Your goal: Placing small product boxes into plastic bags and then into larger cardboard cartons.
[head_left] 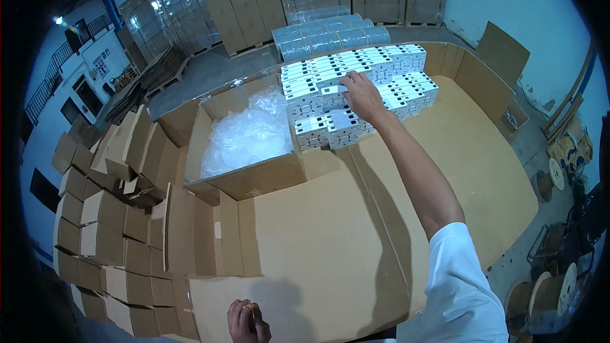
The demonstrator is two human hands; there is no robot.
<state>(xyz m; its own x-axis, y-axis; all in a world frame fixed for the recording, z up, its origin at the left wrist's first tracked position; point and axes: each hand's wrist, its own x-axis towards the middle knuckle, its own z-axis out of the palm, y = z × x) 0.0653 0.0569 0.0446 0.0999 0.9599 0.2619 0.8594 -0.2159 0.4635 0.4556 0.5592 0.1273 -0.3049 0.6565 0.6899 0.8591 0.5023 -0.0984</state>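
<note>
My right hand (pixel 362 95) reaches far across the cardboard table top to a stack of small white boxes (pixel 349 60) with dark square marks. Its fingers are closed over the end of one white box (pixel 335 90) at the front of the upper layer. Below that hand, a lower row of white boxes (pixel 344 128) stands on the cardboard. At the lower edge, my left hand (pixel 246 322) is curled closed just above the table top. A small tan spot shows between its fingers, too little to name.
Left of the stack, an open carton (pixel 270 174) holds crumpled clear plastic bags (pixel 244 133). Open empty cartons (pixel 105 216) are piled at the left. Cardboard walls (pixel 473 86) edge the table's far side. Wrapped rolls (pixel 330 37) lie behind it; cable spools (pixel 551 292) stand at right.
</note>
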